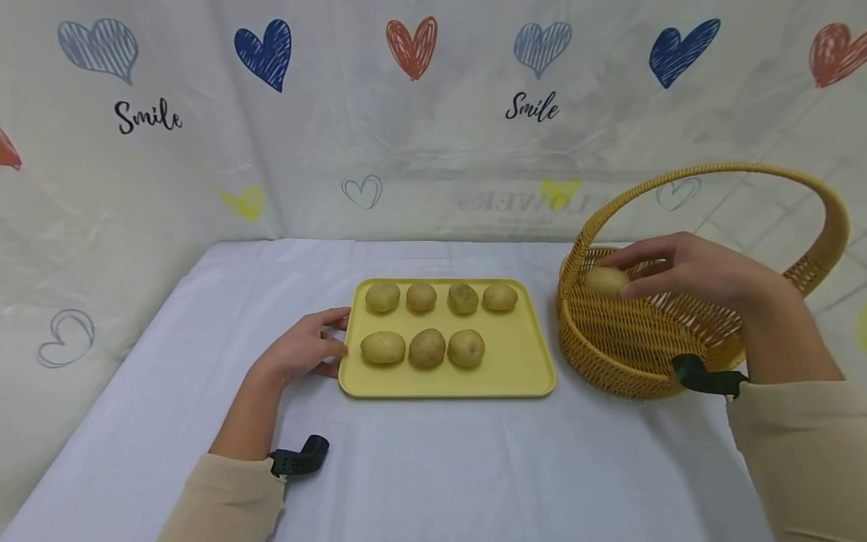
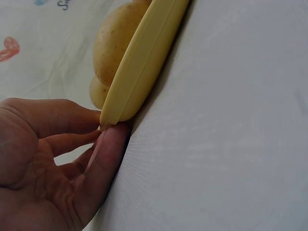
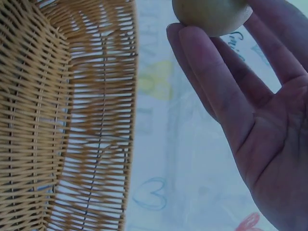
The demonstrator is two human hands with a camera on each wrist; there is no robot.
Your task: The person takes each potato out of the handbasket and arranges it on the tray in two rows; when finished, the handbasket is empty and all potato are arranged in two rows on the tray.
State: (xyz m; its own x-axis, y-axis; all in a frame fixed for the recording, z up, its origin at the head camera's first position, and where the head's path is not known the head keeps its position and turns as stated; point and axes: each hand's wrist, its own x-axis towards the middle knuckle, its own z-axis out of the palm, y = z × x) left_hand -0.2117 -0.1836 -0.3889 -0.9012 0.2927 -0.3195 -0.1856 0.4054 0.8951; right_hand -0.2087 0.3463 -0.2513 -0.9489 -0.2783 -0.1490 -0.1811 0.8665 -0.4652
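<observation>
A potato (image 1: 606, 282) is pinched between the fingertips and thumb of my right hand (image 1: 698, 271), above the wicker basket (image 1: 626, 384). In the right wrist view the same potato (image 3: 211, 14) shows at the top, beside the basket's woven wall (image 3: 101, 120). My left hand (image 1: 305, 346) is at the left edge of the yellow tray (image 1: 518, 354). The left wrist view has thumb and finger of that hand (image 2: 62, 159) pinching the tray's rim (image 2: 139, 72). Several potatoes lie on the tray in two rows, among them a front one (image 1: 466, 348) and a back one (image 1: 500, 296).
The basket's tall arched handle (image 1: 738, 169) rises over it on the right. A white cloth (image 1: 433, 467) covers the table. Behind it hangs a sheet (image 1: 433, 128) printed with hearts and lettering. Each wrist wears a dark strap (image 1: 298, 458).
</observation>
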